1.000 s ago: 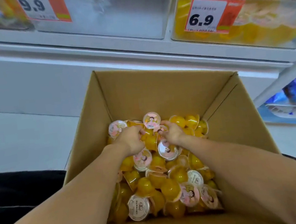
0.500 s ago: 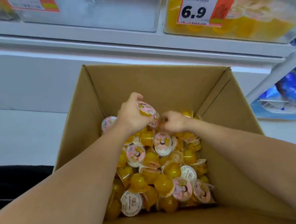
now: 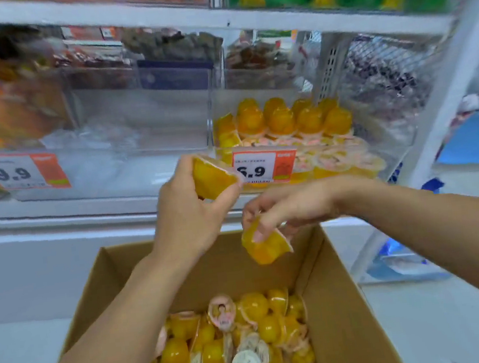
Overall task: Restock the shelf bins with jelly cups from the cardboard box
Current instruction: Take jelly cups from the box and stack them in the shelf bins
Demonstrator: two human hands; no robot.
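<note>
Left hand (image 3: 188,216) raised above the open brown cardboard box (image 3: 334,304), fingers curled round one yellow translucent plastic jelly cup (image 3: 213,179); thumb on the near side, fingertips (image 3: 233,186) on the far lower edge, cup tilted with its rim toward the right. Cup sits just in front of the white-and-orange "6.9" price tag (image 3: 263,167), touching or not: cannot tell.

Right hand (image 3: 285,209) lower and right of the left one, fingers bent downward, pinching a second yellow jelly cup (image 3: 264,248) by its upper side; that cup hangs below the fingertips, rim tilted to the right, over the far inner wall of the box. The two hands are near each other, not touching.

Below both hands, well apart from the fingers, the box holds a loose heap of yellow jelly cups with pink and white foil lids (image 3: 243,343), lying at all angles.

Beyond the left fingertips, clear plastic shelf bin (image 3: 387,136) behind the 6.9 tag: a row of yellow jelly cups (image 3: 282,117) upside down at the back, more lid-up in front. Left of the held cup, a neighbouring clear bin (image 3: 138,132) with an orange "9.9" tag (image 3: 24,173). Upper white shelves (image 3: 244,18) carry blurred packets, contents unreadable.
</note>
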